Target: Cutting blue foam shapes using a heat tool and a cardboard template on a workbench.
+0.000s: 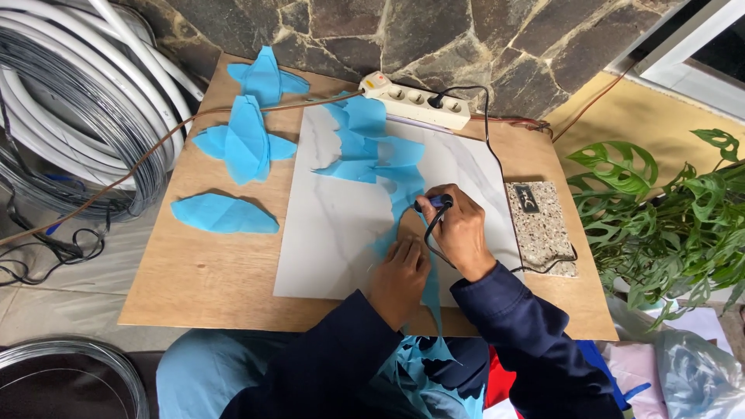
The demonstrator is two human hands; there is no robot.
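Note:
My right hand [463,230] grips a dark pen-shaped corded tool [432,205], its tip pressed on a strip of light blue fabric [403,186] that lies on a white marble-patterned board [334,225]. My left hand [401,271] lies flat, fingers together, pressing the blue fabric down just beside the tool. The fabric runs from the board's far side down to my lap. Both arms wear dark blue sleeves.
A wooden board [209,271] serves as the table. Several cut blue fabric shapes [245,140] lie at its left. A white power strip [415,98] sits at the back, a speckled stone tile [541,225] at the right. Coiled white tubing [77,101] is left, a green plant [667,225] right.

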